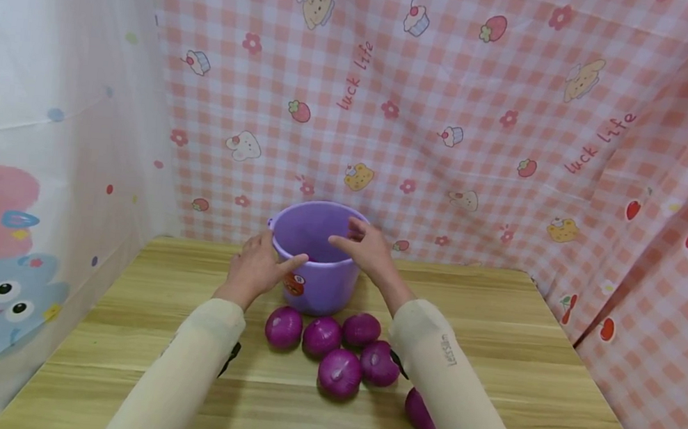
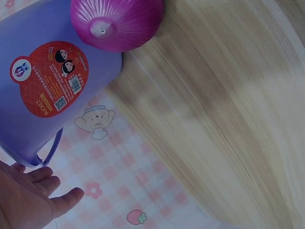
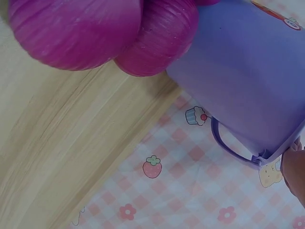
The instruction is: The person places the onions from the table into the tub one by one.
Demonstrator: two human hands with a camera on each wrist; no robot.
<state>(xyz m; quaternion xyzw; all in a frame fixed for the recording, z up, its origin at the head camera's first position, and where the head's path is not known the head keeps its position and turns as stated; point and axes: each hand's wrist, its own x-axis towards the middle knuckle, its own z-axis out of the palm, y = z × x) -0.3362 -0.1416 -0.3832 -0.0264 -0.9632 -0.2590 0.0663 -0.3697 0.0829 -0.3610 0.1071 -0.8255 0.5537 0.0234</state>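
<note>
A purple bucket (image 1: 323,289) stands upright near the table's back edge, a red label on its front. My left hand (image 1: 255,265) is at its left rim, thumb stretched across the front. In the left wrist view those fingers, loosely extended, reach the rim beside the handle (image 2: 59,139). Over the right side of the opening is my right hand (image 1: 368,248), fingers apart, with nothing visible between them. The right wrist view shows only part of this hand (image 3: 294,171) by the rim. Several purple onions, one of them a front onion (image 1: 340,373), lie before the bucket. The bucket's bottom is hidden.
Another onion (image 1: 422,413) lies farther right, partly covered by my right sleeve (image 1: 457,394). Behind the wooden table (image 1: 483,327) hangs a pink checked curtain (image 1: 460,66), close to the bucket's back. A white printed curtain (image 1: 87,145) hangs on the left.
</note>
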